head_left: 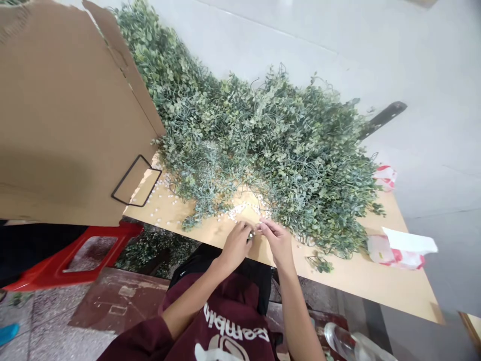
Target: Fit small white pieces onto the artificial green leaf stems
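Observation:
My left hand (pixel 236 245) is at the table's near edge, its fingers curled in a pinch. A small dark and whitish bit shows at its fingertips, too small to name. My right hand (pixel 278 243) faces it closely, thumb and forefinger pressed together near the left fingertips. What the right fingers hold, if anything, is too small to make out. Just beyond both hands lie many small white pieces (pixel 237 209), scattered on the wooden tabletop (pixel 379 273). Around them spreads a large heap of artificial green foliage (pixel 300 155) with thin stems.
At left a big cardboard sheet (pixel 75 110) stands over the table, a black wire frame (pixel 137 180) against its lower corner. A loose sprig (pixel 320 263) and red-and-white plastic bags (pixel 398 255) lie at right. A red plastic stool (pixel 75 255) is at lower left.

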### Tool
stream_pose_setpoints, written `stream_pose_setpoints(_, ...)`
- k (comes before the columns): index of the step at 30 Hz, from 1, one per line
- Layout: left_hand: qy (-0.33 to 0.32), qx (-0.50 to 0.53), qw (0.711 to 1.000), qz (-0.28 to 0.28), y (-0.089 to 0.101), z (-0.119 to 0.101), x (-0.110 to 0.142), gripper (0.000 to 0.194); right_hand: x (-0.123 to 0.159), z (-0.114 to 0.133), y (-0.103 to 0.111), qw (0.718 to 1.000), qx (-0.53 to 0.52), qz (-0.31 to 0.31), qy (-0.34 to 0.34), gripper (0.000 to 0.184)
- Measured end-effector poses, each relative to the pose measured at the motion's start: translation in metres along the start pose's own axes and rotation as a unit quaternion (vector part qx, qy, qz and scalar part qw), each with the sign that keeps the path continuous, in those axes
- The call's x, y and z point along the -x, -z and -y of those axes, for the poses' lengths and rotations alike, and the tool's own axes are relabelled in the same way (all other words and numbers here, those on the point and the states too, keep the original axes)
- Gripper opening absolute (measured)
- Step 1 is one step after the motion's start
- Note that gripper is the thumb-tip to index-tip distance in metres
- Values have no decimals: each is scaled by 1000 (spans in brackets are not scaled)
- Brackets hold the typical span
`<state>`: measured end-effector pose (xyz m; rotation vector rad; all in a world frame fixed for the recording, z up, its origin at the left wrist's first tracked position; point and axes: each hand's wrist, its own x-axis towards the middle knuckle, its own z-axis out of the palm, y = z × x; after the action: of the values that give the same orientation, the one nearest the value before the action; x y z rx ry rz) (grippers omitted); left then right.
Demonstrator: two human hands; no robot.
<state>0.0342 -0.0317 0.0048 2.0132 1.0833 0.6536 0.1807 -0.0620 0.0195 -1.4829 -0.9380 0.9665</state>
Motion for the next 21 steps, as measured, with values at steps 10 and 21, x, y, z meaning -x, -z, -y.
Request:
stream_pose_setpoints(10, 65, 183, 981, -11, 15, -2, 10, 17, 18, 10, 11, 980, -179, 69, -61, 19)
stream_pose_setpoints(21, 49, 270, 961, -11, 15, 16, -4, 27, 0, -15, 0, 977, -162, 87, -104, 24)
